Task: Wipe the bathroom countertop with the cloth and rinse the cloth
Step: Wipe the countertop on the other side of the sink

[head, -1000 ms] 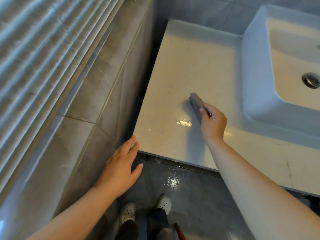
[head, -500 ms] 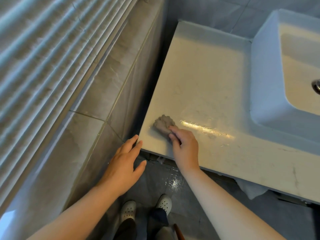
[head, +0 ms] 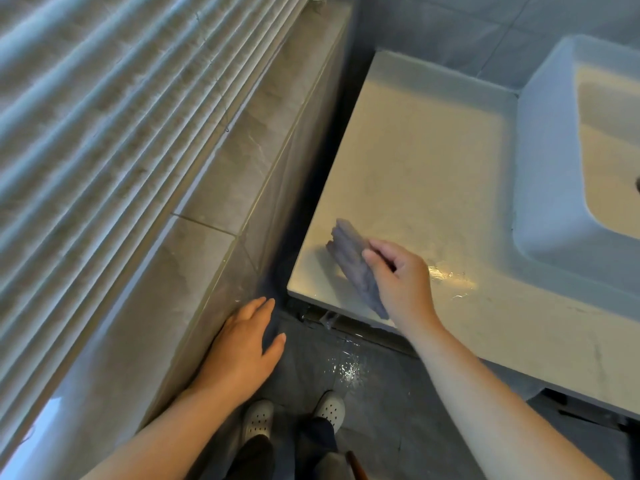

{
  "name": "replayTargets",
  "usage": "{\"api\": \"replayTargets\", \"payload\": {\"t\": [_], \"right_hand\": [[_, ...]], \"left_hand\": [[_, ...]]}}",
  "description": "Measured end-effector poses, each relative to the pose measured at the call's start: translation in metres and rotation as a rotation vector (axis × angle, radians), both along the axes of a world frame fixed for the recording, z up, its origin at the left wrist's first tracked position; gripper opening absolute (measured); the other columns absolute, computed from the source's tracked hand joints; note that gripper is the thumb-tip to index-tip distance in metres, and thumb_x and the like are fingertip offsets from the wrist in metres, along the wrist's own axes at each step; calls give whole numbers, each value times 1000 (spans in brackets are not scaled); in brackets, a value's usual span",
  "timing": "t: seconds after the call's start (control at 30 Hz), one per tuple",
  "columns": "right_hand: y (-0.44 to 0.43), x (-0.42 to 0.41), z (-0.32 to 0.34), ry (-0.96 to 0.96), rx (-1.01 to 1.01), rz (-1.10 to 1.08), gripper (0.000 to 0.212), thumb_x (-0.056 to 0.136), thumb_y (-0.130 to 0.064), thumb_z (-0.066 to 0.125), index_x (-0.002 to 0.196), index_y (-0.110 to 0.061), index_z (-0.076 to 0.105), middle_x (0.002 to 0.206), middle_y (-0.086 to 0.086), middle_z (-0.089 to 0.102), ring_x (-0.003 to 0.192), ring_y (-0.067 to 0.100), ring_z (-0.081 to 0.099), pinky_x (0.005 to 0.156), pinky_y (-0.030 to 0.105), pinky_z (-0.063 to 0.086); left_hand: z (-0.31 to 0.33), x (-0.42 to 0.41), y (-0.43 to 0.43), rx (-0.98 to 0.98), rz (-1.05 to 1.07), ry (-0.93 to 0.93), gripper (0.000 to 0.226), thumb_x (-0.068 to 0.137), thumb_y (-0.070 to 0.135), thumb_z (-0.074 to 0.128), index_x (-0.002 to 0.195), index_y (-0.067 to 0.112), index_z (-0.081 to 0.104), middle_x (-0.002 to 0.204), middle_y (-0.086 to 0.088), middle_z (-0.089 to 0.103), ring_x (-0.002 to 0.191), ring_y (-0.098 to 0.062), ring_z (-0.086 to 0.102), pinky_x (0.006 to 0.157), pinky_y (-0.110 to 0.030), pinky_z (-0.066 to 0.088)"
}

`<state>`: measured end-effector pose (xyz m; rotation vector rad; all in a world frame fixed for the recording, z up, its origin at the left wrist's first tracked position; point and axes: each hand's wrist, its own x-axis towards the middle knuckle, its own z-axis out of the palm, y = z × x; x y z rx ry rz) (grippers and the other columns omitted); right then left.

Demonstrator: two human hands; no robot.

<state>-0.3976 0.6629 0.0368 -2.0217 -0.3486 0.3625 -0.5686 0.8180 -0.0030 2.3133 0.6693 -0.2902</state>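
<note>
My right grip (head: 401, 282) holds the cloth (head: 349, 251), fingers and thumb pinched round it. A second ago the cloth was out in the middle of the worktop (head: 433, 168), nearer the sink (head: 547, 168). Then I dragged it to the front left corner. Now it has come back a little and lies long, and its low end reaches the front edge. A wet shiny streak (head: 450, 275) shows where it went. So I think this front strip is wiped, but the back of the worktop looks dry and is not done. The rinse comes later.

My left grip (head: 242, 348) is wide, fingers straight, holding nothing. It has stayed by the side of the ledge (head: 221, 188). I cannot tell if it touches.

The left edge and the front edge are both close to the cloth, so a push that way could send drips down. The floor (head: 398, 427) already has a wet spot (head: 348, 367). There is lots of open room to the back and over to the sink wall.
</note>
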Motion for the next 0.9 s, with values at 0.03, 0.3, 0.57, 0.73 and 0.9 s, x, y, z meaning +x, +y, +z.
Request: {"api": "replayTargets", "payload": {"t": [0.03, 0.3, 0.57, 0.73, 0.9], "right_hand": [[7, 12, 4, 15, -10, 45, 25, 93, -19, 58, 116, -18, 67, 108, -10, 68, 100, -1, 61, 88, 17, 48], [-10, 55, 15, 108, 62, 38, 19, 92, -15, 58, 107, -20, 69, 94, -12, 70, 84, -4, 64, 71, 11, 48], [-108, 68, -31, -196, -384, -326, 41, 93, -24, 54, 133, -11, 51, 132, 10, 51, 124, 25, 44, 103, 35, 36], [-117, 55, -50, -419, -495, -88, 49, 84, -28, 69, 128, -10, 57, 129, 10, 54, 116, 27, 51, 97, 42, 44], [-109, 63, -64, -528, -595, -112, 56, 79, -33, 73, 127, -9, 57, 122, 9, 59, 106, 29, 55, 85, 43, 49]], "left_hand": [[0, 0, 0, -2, 4, -3, 62, 93, 36, 51, 148, 20, 27, 154, 5, 24, 138, -11, 25, 112, -22, 21], [10, 6, -2, -11, -28, -42, 62, 94, 39, 48, 149, 25, 22, 154, 11, 18, 138, -9, 23, 113, -26, 25], [21, 49, -21, 71, -252, -203, 57, 93, 33, 53, 144, 16, 34, 150, 4, 31, 137, -12, 29, 109, -19, 20], [18, 67, -27, 150, -319, -222, 54, 91, 31, 57, 140, 13, 42, 147, -3, 38, 134, -17, 35, 109, -23, 23], [16, 73, -28, 194, -349, -216, 54, 90, 29, 59, 139, 12, 43, 146, -4, 39, 134, -20, 37, 108, -24, 22]]}}
